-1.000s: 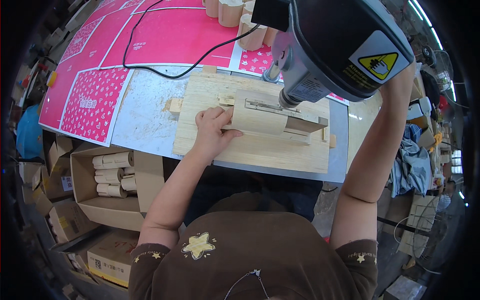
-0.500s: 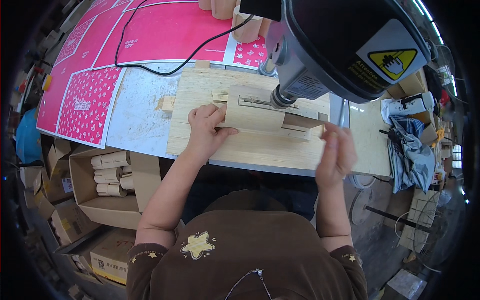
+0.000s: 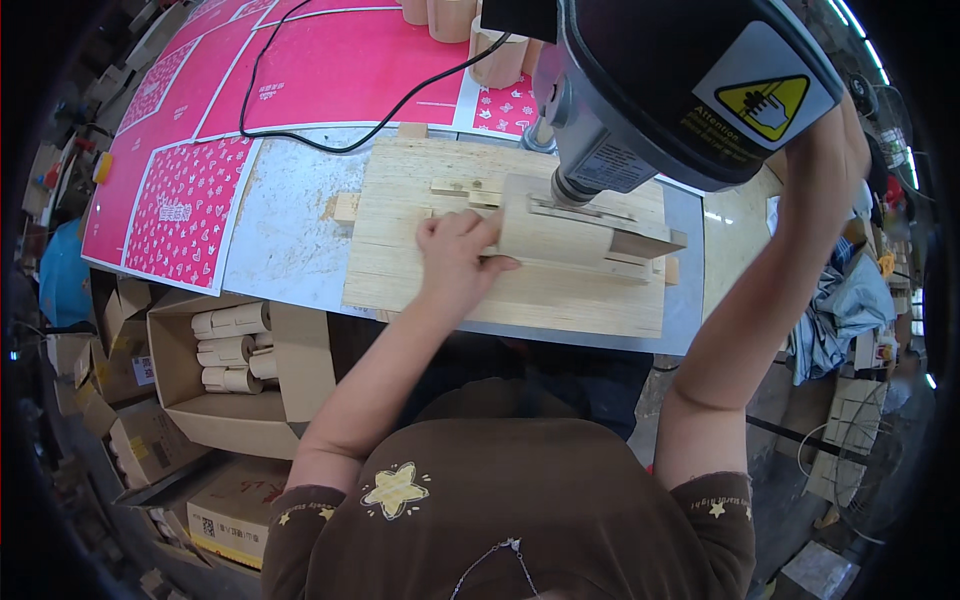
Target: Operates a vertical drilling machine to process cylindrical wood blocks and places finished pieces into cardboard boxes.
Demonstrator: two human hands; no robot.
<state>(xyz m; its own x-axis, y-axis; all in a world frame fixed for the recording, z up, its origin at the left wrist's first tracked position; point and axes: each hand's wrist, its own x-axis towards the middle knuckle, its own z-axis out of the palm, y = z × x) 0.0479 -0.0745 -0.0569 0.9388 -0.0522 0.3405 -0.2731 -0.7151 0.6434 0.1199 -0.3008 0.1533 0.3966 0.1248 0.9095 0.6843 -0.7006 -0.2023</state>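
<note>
A pale, rounded wooden piece [image 3: 555, 238] with a narrow slot along its top lies over a wooden jig [image 3: 648, 244] fixed on a plywood board [image 3: 420, 300]. My left hand [image 3: 462, 250] grips the left end of this piece, thumb along its near side and fingers behind. Right above the slot is the chuck [image 3: 573, 187] of a dark drill press [image 3: 680, 90]; whether a bit touches the wood I cannot tell. My right hand [image 3: 835, 140] is raised to the right side of the machine head, which hides its fingers.
Pink printed sheets [image 3: 340, 75] cover the far left of the table, with a black cable [image 3: 395, 110] across them. Several wooden cylinders [image 3: 498, 60] stand at the back. An open cardboard box [image 3: 215, 415] of wooden pieces is at lower left; grey cloth [image 3: 850, 305] hangs at right.
My left hand has shifted right, and the rounded wooden piece has slid right along the jig. My right hand has left the jig's right end and risen to the machine head's right side.
</note>
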